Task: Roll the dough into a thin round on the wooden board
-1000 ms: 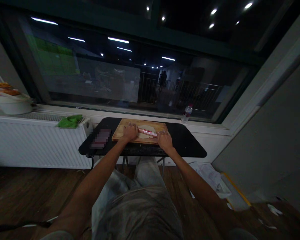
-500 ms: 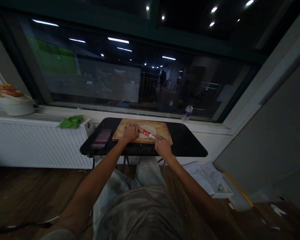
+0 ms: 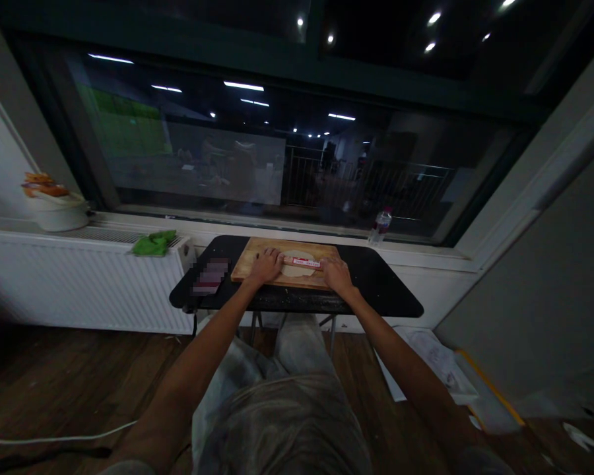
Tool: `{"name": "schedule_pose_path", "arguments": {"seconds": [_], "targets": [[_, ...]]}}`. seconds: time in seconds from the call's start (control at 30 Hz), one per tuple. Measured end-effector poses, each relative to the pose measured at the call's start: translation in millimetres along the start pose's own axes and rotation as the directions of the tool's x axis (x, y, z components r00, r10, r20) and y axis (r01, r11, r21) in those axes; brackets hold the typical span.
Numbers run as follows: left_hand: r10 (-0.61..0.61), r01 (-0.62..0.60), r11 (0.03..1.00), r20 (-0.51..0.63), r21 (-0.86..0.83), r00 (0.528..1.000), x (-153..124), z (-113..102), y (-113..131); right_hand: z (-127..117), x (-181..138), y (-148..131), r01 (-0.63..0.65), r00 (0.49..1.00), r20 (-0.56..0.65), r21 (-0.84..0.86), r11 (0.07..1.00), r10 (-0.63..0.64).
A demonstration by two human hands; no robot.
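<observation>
A rolling pin (image 3: 305,262) with a red and white label lies level across a flat round of dough (image 3: 293,271). Beneath the dough is a wooden board (image 3: 321,249). My left hand (image 3: 267,266) is closed over the pin's left end, and my right hand (image 3: 337,275) grips its right end. The fingers cover both ends of the pin. Board and dough sit on a small black folding table (image 3: 376,280).
Left of the board lies a blurred flat packet (image 3: 212,276). A white radiator (image 3: 89,284) bears a green cloth (image 3: 154,243) and a white pot (image 3: 62,212). A plastic bottle (image 3: 380,225) stands on the sill. An open white box (image 3: 438,359) lies on the floor at right.
The rolling pin has turned from a slant to nearly level across the dough. My right hand has moved up and away from me. The whole view has shifted slightly.
</observation>
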State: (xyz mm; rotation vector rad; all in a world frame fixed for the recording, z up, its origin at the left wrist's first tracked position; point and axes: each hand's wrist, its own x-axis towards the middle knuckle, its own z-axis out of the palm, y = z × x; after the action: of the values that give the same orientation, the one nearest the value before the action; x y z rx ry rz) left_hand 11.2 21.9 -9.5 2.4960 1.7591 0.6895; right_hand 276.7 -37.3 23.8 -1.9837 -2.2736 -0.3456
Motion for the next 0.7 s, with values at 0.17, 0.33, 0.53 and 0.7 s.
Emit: {"name": "schedule_pose_path", "arguments": {"seconds": [0.17,0.33,0.53,0.7], "targets": [[-0.012,0.012,1.000,-0.006,0.002,1.000,-4,-5,3,5,17,-1,0.003,1.000,-0.021,-0.010,1.000,-0.003],[-0.002,0.002,1.000,-0.027,0.028,1.000,-15,-7,2,9,6,-2,-0.041,0.996,-0.078,0.038,0.998,0.044],[0.127,-0.123,0.991,-0.065,0.053,0.990,-41,-11,-5,6,-3,-2,-0.010,0.998,-0.068,0.044,0.999,0.013],[0.189,-0.184,0.978,-0.044,0.096,0.981,-62,-16,-4,3,8,-2,0.053,0.999,-0.011,-0.020,0.998,-0.053]]}}
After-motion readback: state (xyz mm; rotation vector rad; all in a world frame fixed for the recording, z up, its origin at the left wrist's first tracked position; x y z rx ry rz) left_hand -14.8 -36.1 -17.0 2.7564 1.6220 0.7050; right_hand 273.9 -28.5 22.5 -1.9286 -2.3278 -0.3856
